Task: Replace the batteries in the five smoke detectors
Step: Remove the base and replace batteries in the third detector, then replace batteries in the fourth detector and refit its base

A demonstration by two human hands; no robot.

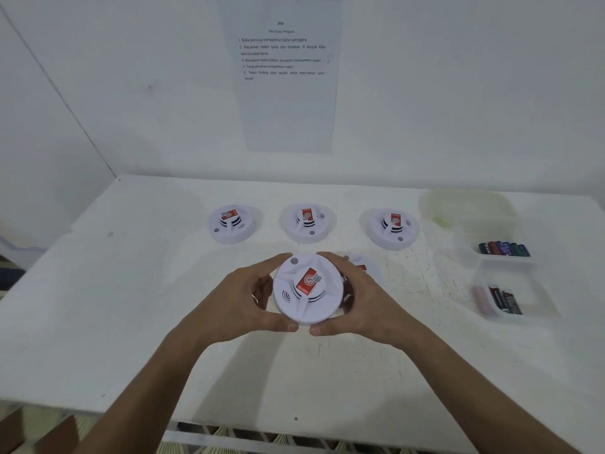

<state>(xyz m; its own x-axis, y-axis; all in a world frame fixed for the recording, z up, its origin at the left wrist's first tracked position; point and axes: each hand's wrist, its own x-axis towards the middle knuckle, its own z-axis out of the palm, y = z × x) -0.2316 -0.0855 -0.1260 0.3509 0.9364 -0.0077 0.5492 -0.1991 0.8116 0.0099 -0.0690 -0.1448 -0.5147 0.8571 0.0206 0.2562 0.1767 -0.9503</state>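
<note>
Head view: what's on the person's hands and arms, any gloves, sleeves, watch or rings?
Nothing worn that shows. The left hand and right hand are bare, no gloves, and no rings or watch are visible. Both forearms are bare to the frame's bottom edge, with no sleeve in view.

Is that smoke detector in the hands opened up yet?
Shut, seemingly: smoke detector faces label-up, whole, between left hand and right hand. Its underside is hidden.

Held smoke detector (307, 290) looks like smooth matt white plastic with a glossy red sticker. Table (131, 306) is matt white, scuffed and flaking toward 3 o'clock. Paper sheet (284, 77) on the wall.
</note>
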